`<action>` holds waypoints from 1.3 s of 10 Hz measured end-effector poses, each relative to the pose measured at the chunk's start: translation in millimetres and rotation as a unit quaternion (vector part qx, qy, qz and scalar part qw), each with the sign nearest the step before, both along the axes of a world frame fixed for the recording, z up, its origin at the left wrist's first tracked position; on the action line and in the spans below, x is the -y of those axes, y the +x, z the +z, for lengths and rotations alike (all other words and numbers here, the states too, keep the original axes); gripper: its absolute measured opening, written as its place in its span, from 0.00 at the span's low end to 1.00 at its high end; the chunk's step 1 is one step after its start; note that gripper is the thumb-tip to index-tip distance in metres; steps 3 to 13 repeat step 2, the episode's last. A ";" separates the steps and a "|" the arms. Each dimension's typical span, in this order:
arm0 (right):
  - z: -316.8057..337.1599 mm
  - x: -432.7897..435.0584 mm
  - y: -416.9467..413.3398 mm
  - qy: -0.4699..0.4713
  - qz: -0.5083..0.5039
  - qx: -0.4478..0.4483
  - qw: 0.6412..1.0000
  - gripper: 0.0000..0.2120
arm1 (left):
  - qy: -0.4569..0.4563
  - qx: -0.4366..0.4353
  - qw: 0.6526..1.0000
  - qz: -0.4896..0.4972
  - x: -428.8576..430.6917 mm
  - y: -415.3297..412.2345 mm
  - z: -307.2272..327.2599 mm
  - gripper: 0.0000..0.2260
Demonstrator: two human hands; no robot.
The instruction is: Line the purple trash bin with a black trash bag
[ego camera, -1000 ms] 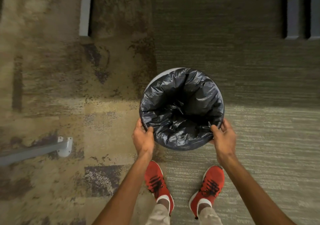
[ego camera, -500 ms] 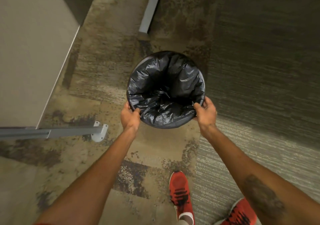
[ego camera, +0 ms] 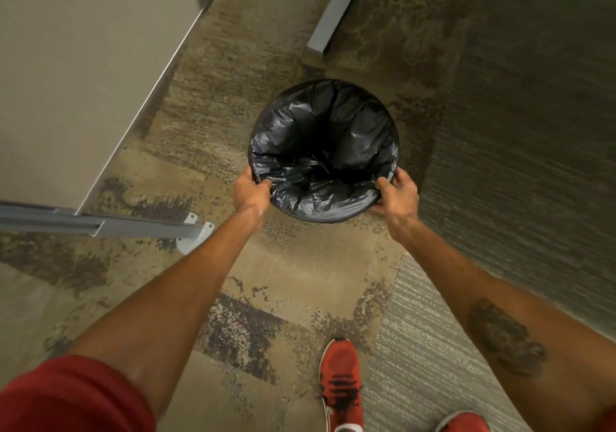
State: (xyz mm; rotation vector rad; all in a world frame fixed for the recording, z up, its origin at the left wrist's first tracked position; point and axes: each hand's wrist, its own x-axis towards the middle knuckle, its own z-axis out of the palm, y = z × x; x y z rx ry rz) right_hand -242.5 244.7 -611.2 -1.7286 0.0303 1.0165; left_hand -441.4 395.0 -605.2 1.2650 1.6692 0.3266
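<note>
A round trash bin stands on the carpet ahead of me, its purple wall hidden under the black trash bag (ego camera: 333, 138) that lines the inside and folds over the whole rim. My left hand (ego camera: 249, 194) grips the bag-covered rim at the near left, thumb over the edge. At the near right, my right hand (ego camera: 396, 193) holds the rim the same way. Both arms are stretched out forward.
A beige desk top (ego camera: 76, 65) fills the upper left, with its grey metal leg and white foot (ego camera: 191, 236) on the floor near my left arm. Another grey leg (ego camera: 333, 18) lies beyond the bin. My red shoes (ego camera: 340, 385) stand on patterned carpet.
The bin, held by both hands, has gone forward away from my feet and towards the desk. My arms have stretched out. The view has shifted so the desk now shows at left.
</note>
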 end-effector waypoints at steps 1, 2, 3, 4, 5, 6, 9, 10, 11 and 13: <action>9.8 1.5 5.8 -0.005 0.018 -0.033 0.999 0.18 | -0.037 0.013 0.999 0.000 -4.1 2.4 9.5 0.17; 28.2 7.9 -4.0 -0.028 0.054 0.006 0.998 0.23 | -0.010 -0.024 1.000 -0.014 4.5 0.3 20.2 0.20; 28.2 7.9 -4.0 -0.028 0.054 0.006 0.998 0.23 | -0.010 -0.024 1.000 -0.014 4.5 0.3 20.2 0.20; 28.2 7.9 -4.0 -0.028 0.054 0.006 0.998 0.23 | -0.010 -0.024 1.000 -0.014 4.5 0.3 20.2 0.20; 28.2 7.9 -4.0 -0.028 0.054 0.006 0.998 0.23 | -0.010 -0.024 1.000 -0.014 4.5 0.3 20.2 0.20; 28.2 7.9 -4.0 -0.028 0.054 0.006 0.998 0.23 | -0.010 -0.024 1.000 -0.014 4.5 0.3 20.2 0.20; 28.2 7.9 -4.0 -0.028 0.054 0.006 0.998 0.23 | -0.010 -0.024 1.000 -0.014 4.5 0.3 20.2 0.20; 28.2 7.9 -4.0 -0.028 0.054 0.006 0.998 0.23 | -0.010 -0.024 1.000 -0.014 4.5 0.3 20.2 0.20; 28.2 7.9 -4.0 -0.028 0.054 0.006 0.998 0.23 | -0.010 -0.024 1.000 -0.014 4.5 0.3 20.2 0.20; 28.2 7.9 -4.0 -0.028 0.054 0.006 0.998 0.23 | -0.010 -0.024 1.000 -0.014 4.5 0.3 20.2 0.20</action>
